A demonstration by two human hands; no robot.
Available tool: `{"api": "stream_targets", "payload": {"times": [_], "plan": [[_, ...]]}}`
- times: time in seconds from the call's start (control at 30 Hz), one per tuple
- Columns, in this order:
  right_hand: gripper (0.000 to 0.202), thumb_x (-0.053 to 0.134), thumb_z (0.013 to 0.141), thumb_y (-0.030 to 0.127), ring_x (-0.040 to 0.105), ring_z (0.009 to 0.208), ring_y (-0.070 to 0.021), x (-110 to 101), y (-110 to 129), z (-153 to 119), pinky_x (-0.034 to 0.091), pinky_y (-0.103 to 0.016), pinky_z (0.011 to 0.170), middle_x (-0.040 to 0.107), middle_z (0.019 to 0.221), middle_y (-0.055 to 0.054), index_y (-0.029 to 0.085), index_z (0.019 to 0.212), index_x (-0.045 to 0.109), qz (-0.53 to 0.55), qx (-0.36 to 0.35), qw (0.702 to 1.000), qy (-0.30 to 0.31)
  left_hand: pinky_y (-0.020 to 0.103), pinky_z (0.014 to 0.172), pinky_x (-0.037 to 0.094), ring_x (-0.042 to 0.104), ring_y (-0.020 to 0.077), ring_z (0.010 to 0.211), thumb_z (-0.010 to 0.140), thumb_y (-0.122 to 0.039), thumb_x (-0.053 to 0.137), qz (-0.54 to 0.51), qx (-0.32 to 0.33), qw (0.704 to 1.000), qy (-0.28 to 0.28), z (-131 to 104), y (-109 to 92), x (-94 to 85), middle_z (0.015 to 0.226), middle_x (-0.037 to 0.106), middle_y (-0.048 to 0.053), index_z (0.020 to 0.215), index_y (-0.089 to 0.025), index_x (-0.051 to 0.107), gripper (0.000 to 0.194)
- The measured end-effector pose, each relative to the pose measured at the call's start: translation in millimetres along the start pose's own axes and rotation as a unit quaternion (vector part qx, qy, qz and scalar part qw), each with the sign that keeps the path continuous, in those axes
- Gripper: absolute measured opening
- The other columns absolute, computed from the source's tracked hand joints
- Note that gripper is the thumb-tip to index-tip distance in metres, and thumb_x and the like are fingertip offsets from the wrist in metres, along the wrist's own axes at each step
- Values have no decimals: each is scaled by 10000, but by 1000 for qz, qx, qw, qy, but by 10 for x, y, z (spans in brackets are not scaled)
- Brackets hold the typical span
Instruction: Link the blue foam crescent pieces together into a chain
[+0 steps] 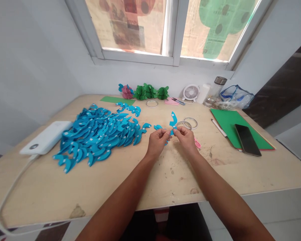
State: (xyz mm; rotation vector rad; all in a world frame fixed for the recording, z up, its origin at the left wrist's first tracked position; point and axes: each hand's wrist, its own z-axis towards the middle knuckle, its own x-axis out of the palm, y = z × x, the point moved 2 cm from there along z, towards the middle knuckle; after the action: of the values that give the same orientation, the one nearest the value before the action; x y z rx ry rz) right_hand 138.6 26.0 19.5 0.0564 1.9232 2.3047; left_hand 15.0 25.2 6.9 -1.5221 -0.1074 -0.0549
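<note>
Nearest, pale wooden worktop (130,187), marked by a worn patch near the front edge at left, with a white cable (13,185) looping down from a white power bank (52,132). Farther in, left hand (156,143) and right hand (187,139) close together, each with grip closed, thumb against fingertips, on one blue paper piece (174,117), curving away beyond the fingers; whether raised or resting on the wood, impossible to tell. Possible from here: a crease or tear in the narrow curve, from uneven pulling between the two pinches; also a crooked bend, from fingertips hiding the pinched part. Just beside the right hand, a partly hidden pink object (197,143); just beyond, pale rings (190,123), easily knocked by a wide swing. Near the left hand, small blue pieces (158,127), perhaps liable to being brushed aside. Farther left, a large blue pile (100,129) dotted with white squares, probably prone to clinging or tangling if sticky, and to slumping after a bump. At right, black phone (247,140) on a green sheet (230,124). Farthest, along the wall, green paper ornaments (149,91), small fan (191,92) and bottle (214,92).
</note>
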Motion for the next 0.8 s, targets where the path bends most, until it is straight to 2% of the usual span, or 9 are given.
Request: {"api": "stream_targets", "payload": {"times": [0.13,0.23,0.33,0.43,0.53,0.63,0.8], "plan": [[195,558,727,359,493,517,-131,-24,-16,3,357,-254,495,572,554,18,198,619,576,-77,-39,996,-10,208,505,453,598,125,615,668,-370,655,-23,0,1000,-21,15,-10,-11,728,657,39,914,-148,635,332],[175,525,762,321,511,555,-142,-22,3,-32,374,-267,540,603,603,1,199,663,603,-182,-92,979,-15,217,553,467,619,142,709,657,-362,671,-34,9,999,-40,28,-9,-24,826,670,58,1004,-157,618,406],[154,508,789,268,540,676,-173,12,46,-87,376,-300,662,628,686,-32,201,706,619,-312,-176,933,-17,230,612,479,623,154,784,651,-345,679,-43,24,998,-34,33,-3,-15,898,670,70,1030,-164,612,425],[175,489,818,244,533,732,-197,67,73,-134,335,-320,699,621,696,-57,204,706,617,-417,-241,876,-10,250,662,490,622,166,827,653,-324,681,-57,26,998,-29,24,-4,5,906,669,77,1042,-161,606,428],[183,474,833,233,534,749,-206,107,82,-160,320,-326,697,626,706,-68,201,732,623,-456,-263,850,8,273,697,493,621,171,827,643,-305,682,-79,8,996,-40,13,-6,14,877,673,74,988,-146,623,384],[154,492,821,231,549,781,-210,115,98,-174,330,-330,717,650,742,-61,206,761,632,-437,-254,862,30,295,690,490,627,168,773,642,-301,666,-128,-35,991,-33,10,4,6,817,675,60,950,-140,625,349],[186,493,820,285,567,753,-187,41,141,-140,385,-321,736,667,756,-42,206,744,643,-293,-188,937,8,311,677,480,631,172,728,645,-272,630,-251,-90,963,37,7,-10,-30,742,667,46,947,-153,607,326]]}}
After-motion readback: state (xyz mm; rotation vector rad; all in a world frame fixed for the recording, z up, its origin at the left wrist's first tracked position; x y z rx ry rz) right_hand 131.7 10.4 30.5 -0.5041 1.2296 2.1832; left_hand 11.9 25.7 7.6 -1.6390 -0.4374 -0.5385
